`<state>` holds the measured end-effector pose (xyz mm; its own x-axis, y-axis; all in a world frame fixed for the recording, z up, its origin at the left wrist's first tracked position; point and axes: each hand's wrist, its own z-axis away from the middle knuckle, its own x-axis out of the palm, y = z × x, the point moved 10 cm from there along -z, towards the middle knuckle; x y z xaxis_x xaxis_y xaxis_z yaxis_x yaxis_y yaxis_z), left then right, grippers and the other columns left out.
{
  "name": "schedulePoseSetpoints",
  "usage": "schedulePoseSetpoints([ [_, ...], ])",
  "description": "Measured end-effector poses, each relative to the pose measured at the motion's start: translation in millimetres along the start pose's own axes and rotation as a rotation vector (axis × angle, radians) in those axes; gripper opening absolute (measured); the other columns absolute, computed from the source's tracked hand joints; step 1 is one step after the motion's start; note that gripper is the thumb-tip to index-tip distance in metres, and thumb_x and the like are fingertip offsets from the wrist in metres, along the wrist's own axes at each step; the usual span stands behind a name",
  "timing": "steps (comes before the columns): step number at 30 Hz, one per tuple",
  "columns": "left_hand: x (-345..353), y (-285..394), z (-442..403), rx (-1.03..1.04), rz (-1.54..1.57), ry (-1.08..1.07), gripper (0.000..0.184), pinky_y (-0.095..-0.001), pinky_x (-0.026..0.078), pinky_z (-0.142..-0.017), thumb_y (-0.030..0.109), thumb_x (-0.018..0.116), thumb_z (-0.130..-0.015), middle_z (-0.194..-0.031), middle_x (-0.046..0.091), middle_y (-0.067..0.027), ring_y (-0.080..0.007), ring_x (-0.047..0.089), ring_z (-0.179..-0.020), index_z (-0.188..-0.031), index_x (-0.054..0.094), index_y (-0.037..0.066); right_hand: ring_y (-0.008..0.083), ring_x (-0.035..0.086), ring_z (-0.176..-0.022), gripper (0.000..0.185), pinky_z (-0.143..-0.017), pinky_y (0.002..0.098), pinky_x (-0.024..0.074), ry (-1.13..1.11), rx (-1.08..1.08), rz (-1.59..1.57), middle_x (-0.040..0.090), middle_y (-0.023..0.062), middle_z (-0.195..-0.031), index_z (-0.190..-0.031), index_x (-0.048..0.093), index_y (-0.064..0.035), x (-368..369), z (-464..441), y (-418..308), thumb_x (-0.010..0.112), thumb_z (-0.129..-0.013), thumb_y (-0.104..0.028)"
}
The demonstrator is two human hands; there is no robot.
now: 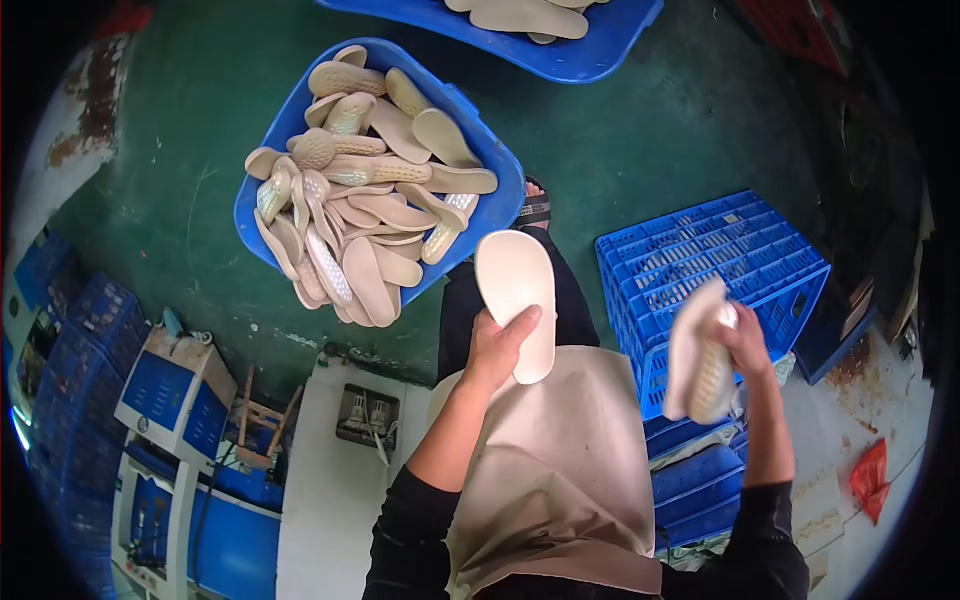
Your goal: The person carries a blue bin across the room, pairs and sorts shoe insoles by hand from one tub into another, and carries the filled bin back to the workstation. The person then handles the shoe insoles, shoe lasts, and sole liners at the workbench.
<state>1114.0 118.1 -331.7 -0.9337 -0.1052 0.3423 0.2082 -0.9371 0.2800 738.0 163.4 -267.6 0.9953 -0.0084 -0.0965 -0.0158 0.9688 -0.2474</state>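
Note:
My left hand [496, 350] grips a beige shoe sole [514, 275] above my lap, the thumb across its smooth upper face. Farther right, my right hand [745, 342] is closed on more beige soles [697, 360], held on edge with a bumpy underside partly showing. They are smeared by motion, and I cannot tell how many there are. Under that hand stands an upturned-looking blue plastic crate [715, 245]. Ahead to the left, a blue tub [500, 155] is heaped with several similar soles [370, 210], some smooth side up and some showing dimpled, shiny bottoms.
Another blue tub [560, 65] with soles stands at the top edge. A beige apron [560, 450] covers my lap. White and blue machinery [165, 400] and stacked blue crates [85, 350] are at left. A red bag [870, 480] lies on the floor at right.

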Motion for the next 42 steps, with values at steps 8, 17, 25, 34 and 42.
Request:
schedulePoseSetpoints([
  [8,-94,-40,6,0.016,0.450,0.264,0.045,-0.0421,0.054,-0.091,0.014,0.063,-0.095,-0.119,0.066,-0.0200,-0.0303,0.067,-0.104,-0.134,0.051,-0.004,0.0353,0.058,-0.122,0.069,-0.099,0.0448,0.0478,0.284,-0.035,1.602,0.062,0.0196,-0.129,-0.123,0.061,-0.0001,-78,38,41,0.084,-0.069,-0.036],
  [17,-167,-63,5,0.128,0.711,0.418,0.040,-0.0429,0.054,-0.092,0.010,0.060,-0.095,-0.118,0.066,-0.0193,-0.0297,0.067,-0.106,-0.131,0.052,-0.006,0.0343,0.071,-0.085,0.026,-0.077,0.0401,0.0554,-0.083,-0.524,0.872,0.072,0.0179,-0.091,-0.099,0.073,-0.0034,347,-189,-126,0.073,-0.085,-0.025],
  [25,-205,-107,-9,0.145,0.886,0.490,0.047,-0.0450,0.052,-0.099,0.007,0.062,-0.093,-0.122,0.063,-0.0228,-0.0335,0.065,-0.111,-0.135,0.047,-0.005,0.0432,0.065,-0.097,0.051,-0.088,0.0464,0.0534,0.370,-0.979,1.078,0.066,0.0227,-0.106,-0.119,0.063,-0.0048,481,-323,-178,0.074,-0.080,-0.036],
  [34,-219,-93,-11,0.185,0.849,0.567,0.048,-0.0448,0.052,-0.098,0.011,0.062,-0.095,-0.122,0.063,-0.0215,-0.0325,0.065,-0.110,-0.138,0.046,-0.003,0.0390,0.066,-0.102,0.047,-0.089,0.0452,0.0538,0.446,-0.463,1.110,0.066,0.0213,-0.113,-0.115,0.059,-0.0026,478,-392,-239,0.071,-0.078,-0.030],
  [42,-211,36,-18,0.652,0.075,0.701,0.060,-0.0382,0.039,-0.107,-0.001,0.057,-0.092,-0.140,0.048,-0.0198,-0.0260,0.051,-0.124,-0.145,0.031,-0.006,0.0389,0.067,-0.094,0.035,-0.080,0.0400,0.0540,-0.025,-1.280,0.776,0.067,0.0207,-0.106,-0.117,0.059,0.0038,470,-111,-246,0.070,-0.087,-0.009],
])
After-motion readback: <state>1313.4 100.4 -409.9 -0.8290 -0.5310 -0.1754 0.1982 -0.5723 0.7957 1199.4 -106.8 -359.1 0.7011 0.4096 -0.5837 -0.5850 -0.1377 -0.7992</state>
